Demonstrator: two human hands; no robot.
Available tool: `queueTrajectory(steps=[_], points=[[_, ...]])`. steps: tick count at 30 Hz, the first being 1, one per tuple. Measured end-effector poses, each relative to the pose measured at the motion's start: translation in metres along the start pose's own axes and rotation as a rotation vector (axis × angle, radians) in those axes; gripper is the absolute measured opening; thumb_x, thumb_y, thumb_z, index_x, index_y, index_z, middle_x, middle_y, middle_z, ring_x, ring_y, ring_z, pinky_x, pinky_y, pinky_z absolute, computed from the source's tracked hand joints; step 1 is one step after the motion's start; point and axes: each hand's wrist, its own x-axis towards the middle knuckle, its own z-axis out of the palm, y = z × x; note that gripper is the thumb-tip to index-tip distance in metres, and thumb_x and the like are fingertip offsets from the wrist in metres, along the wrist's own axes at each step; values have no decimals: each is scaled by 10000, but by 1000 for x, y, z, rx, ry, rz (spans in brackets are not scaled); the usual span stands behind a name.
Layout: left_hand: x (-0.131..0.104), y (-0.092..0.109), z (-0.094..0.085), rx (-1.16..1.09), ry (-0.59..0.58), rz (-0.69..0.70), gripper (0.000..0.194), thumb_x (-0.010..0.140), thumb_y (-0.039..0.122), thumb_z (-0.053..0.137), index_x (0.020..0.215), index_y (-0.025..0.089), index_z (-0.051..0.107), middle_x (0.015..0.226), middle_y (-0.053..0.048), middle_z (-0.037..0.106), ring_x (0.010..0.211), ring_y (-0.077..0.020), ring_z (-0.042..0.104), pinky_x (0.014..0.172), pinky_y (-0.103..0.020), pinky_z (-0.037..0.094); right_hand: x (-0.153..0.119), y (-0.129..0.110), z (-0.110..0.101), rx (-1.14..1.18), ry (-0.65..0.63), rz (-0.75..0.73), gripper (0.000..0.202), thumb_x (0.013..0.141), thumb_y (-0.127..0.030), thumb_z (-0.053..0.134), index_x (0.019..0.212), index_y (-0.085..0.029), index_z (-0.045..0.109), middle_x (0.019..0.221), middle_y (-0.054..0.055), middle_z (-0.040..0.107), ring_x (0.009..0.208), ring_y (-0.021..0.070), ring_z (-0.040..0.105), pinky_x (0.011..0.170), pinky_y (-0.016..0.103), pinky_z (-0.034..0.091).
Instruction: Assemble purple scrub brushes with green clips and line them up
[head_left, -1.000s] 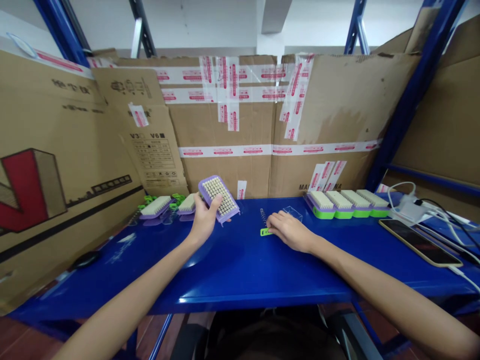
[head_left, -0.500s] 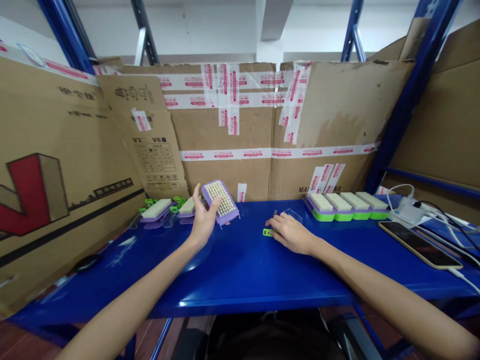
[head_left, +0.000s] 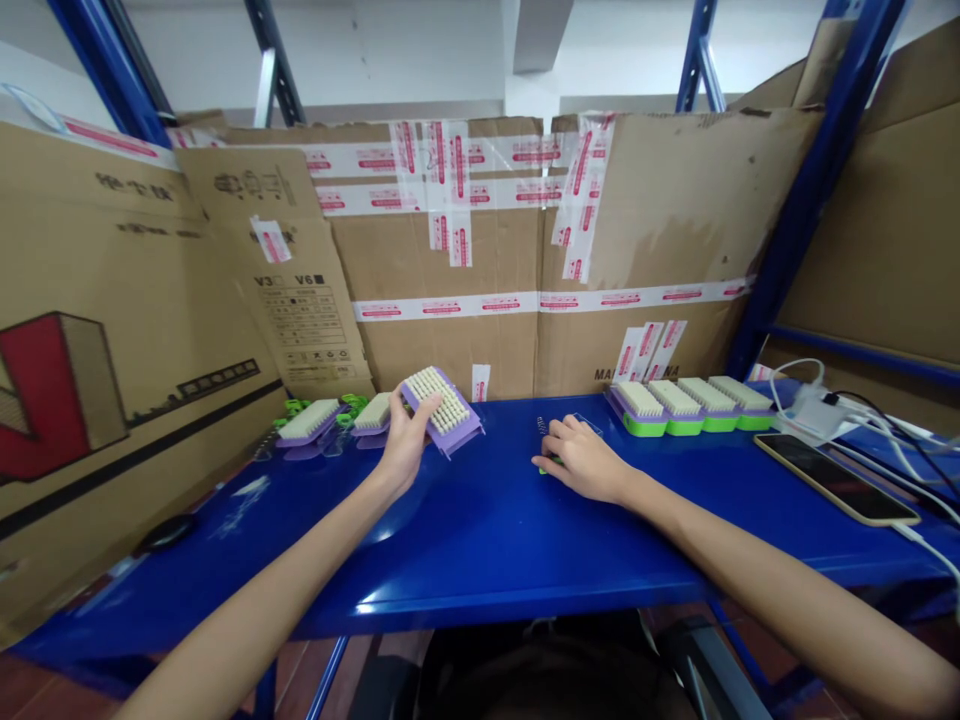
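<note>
The brush [head_left: 448, 410] has tipped flatter above the blue table [head_left: 465, 530] before the cardboard wall [head_left: 660, 200], cream-bristled, purple-based, left hand [head_left: 405, 445] gripping it, right hand [head_left: 585, 461] curled over a green part [head_left: 542, 471], its hold unclear.

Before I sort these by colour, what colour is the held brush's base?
Purple, on the brush in the left hand; the head view shows it best.

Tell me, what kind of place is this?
It looks like a work spot, maybe in a workshop or storeroom. There's a shiny blue table, taped cardboard standing around it like walls, and a row of brush-like blocks in purple and green.
</note>
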Motion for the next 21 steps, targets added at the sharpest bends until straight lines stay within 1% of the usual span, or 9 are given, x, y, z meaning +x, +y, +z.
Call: queueTrajectory(steps=[3, 5, 6, 8, 11, 14, 17, 19, 21], points=[[0, -1, 0, -1, -6, -8, 708, 798, 428, 990, 1323, 307, 532, 1336, -49, 736, 1081, -227, 799, 933, -359, 699, 0, -1, -3, -49, 18, 26, 372, 1184, -465, 585, 987, -196, 751, 1087, 137, 725, 1012, 319, 608, 885, 454, 476], [1, -2, -1, 16, -22, -11, 742, 785, 436, 999, 1333, 307, 515, 1334, -54, 733, 1096, -237, 794, 933, -374, 697, 0, -5, -5, -62, 63, 45, 317, 1174, -465, 602, 1140, -184, 747, 1157, 155, 732, 1042, 335, 618, 893, 464, 486], [2, -3, -1, 27, -32, -17, 759, 780, 443, 1004, 1340, 305, 511, 1333, -58, 733, 1099, -242, 792, 934, -384, 695, 1, -8, -5, -64, 88, 48, 339, 1166, -479, 613, 1255, -171, 725, 1209, 168, 733, 1066, 346, 625, 907, 476, 495], [2, -5, -2, 51, -63, -40, 783, 769, 460, 1011, 1349, 295, 512, 1327, -71, 739, 1096, -254, 792, 939, -410, 691, 1, -15, -6, -65, 130, 17, 504, 1154, -535, 623, 1464, -138, 633, 1313, 197, 723, 1125, 373, 637, 949, 509, 512], [0, -9, -3, 93, -136, -68, 790, 751, 482, 1020, 1338, 271, 534, 1317, -91, 754, 1132, -283, 793, 959, -431, 677, 1, -28, -6, -51, 146, -108, 652, 1155, -613, 582, 1588, -128, 543, 1392, 219, 709, 1195, 397, 647, 1016, 549, 521], [-4, -12, -4, 149, -255, -91, 768, 738, 492, 1031, 1291, 249, 557, 1283, -95, 764, 1177, -299, 783, 975, -424, 659, 1, -36, -8, 6, 143, -220, 691, 1165, -647, 535, 1628, -134, 513, 1379, 211, 715, 1225, 384, 657, 1075, 561, 514], [-8, -13, -5, 185, -398, -152, 775, 742, 519, 1034, 1284, 244, 553, 1223, -82, 765, 1116, -287, 787, 942, -414, 649, 1, -37, -10, 52, 154, -250, 763, 1146, -706, 526, 1622, -110, 513, 1319, 212, 733, 1202, 381, 662, 1088, 569, 510], [-10, -15, -5, 195, -444, -168, 797, 736, 539, 1039, 1291, 245, 549, 1204, -77, 761, 1079, -279, 785, 921, -409, 644, 0, -34, -12, 76, 165, -253, 822, 1110, -772, 541, 1602, -113, 533, 1280, 207, 747, 1190, 386, 659, 1087, 577, 507], [-9, -18, -6, 204, -452, -154, 800, 727, 553, 1044, 1272, 243, 548, 1189, -75, 759, 1067, -275, 780, 924, -410, 640, 0, -32, -13, 82, 172, -269, 827, 1085, -815, 547, 1546, -129, 582, 1234, 194, 761, 1168, 382, 661, 1083, 573, 500]])
